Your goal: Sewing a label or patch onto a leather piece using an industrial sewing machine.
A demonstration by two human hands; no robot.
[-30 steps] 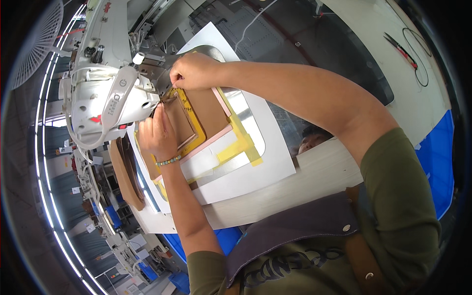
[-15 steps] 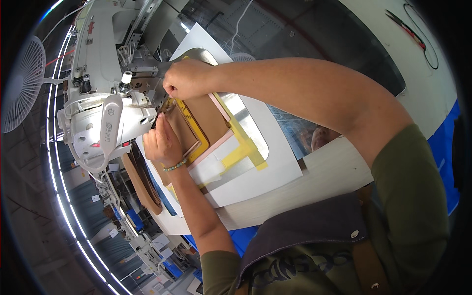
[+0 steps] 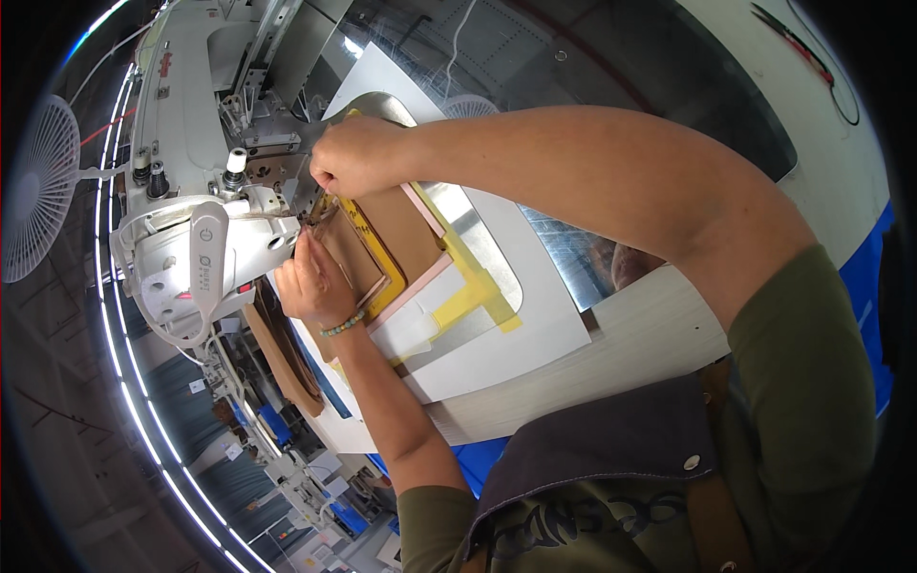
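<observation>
A white sewing machine [image 3: 177,253] stands at the left, with its needle area beside my fingertips. My left hand [image 3: 315,285] reaches up to it, thumb and fingertips pinched together close to the needle. Just above and to the right, my right hand [image 3: 358,155] is curled, its fingers bent down over the work. What either hand pinches is too small to make out. Under and beside them lies a flat brown panel [image 3: 406,229] in a sewing template with a yellow strip [image 3: 374,250], pink strips and yellow tape [image 3: 478,282].
A white sheet [image 3: 544,334] lies under the template on the pale tabletop [image 3: 611,368]. Brown pieces [image 3: 279,353] hang by the machine's near side. Red-handled tweezers or pliers [image 3: 793,43] lie far right. A white fan [image 3: 38,186] is at far left.
The view has shifted slightly. Both hands stay by the needle in nearly the same pose, and the template has hardly moved.
</observation>
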